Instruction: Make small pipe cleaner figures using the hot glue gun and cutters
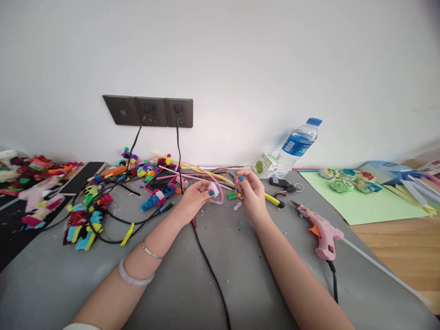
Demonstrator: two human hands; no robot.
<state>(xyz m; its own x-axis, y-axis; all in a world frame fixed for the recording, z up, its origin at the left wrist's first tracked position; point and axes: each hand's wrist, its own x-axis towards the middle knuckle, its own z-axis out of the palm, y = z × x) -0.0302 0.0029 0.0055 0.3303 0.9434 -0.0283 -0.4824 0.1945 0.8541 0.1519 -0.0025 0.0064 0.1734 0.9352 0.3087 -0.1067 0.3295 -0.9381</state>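
Observation:
Between thumb and fingers, my left hand (pixel 197 198) pinches a small pale pink fuzzy piece (pixel 213 189). To its right, my right hand (pixel 250 192) is raised with thumb and fingertips drawn together; whatever they hold, if anything, is too small to make out. Behind both hands lie pink and yellow fuzzy stems (pixel 199 170). A green and orange bit (pixel 233 195) and a pale pink scrap (pixel 237 206) rest on the grey table (pixel 237 275) beside my right hand.
A pink glue gun (pixel 325 231) lies at the right, near keys (pixel 294 187), a tilted water bottle (pixel 297 146) and a small box (pixel 264 166). Black cables (pixel 209 266) cross the table. Colourful fuzzy figures (pixel 84 222) fill the left; paper flowers (pixel 343 184) lie on green paper (pixel 354 208).

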